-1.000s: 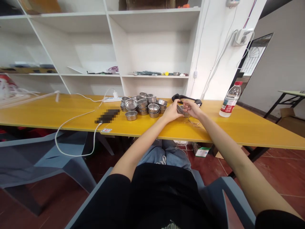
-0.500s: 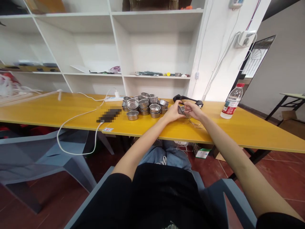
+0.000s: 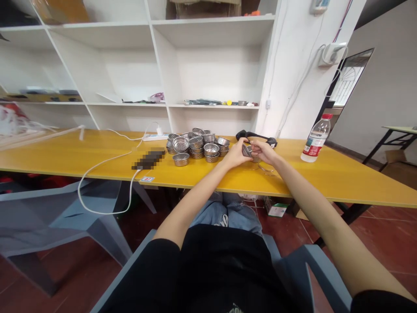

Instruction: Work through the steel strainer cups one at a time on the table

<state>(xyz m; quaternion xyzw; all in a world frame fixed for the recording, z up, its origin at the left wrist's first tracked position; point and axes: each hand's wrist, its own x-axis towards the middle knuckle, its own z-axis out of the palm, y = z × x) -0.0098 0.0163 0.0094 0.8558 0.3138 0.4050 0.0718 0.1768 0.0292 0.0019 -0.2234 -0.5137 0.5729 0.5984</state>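
Note:
My left hand (image 3: 238,154) is closed around a small perforated metal basket (image 3: 246,151), tilted on its side just above the yellow table. Close on its right, my right hand (image 3: 264,152) is pinched at the basket's rim. Whatever sits between those fingertips is too small to make out. Thin metal wire loops (image 3: 266,170) lie on the table below my right hand. Left of my hands stands a heap of similar perforated metal baskets (image 3: 196,142), several of them stacked. One basket (image 3: 181,159) sits at the front of the heap.
A black strap-like object (image 3: 250,134) lies behind my hands. To the right stands a water bottle (image 3: 315,140) with a red cap. A pixelated dark device (image 3: 149,158) with a white cable (image 3: 85,174) lies left. White shelves (image 3: 215,104) rise behind the yellow table (image 3: 208,179).
The view has shifted very slightly. My fingers have moved only a little at the basket; both hands remain in the same place.

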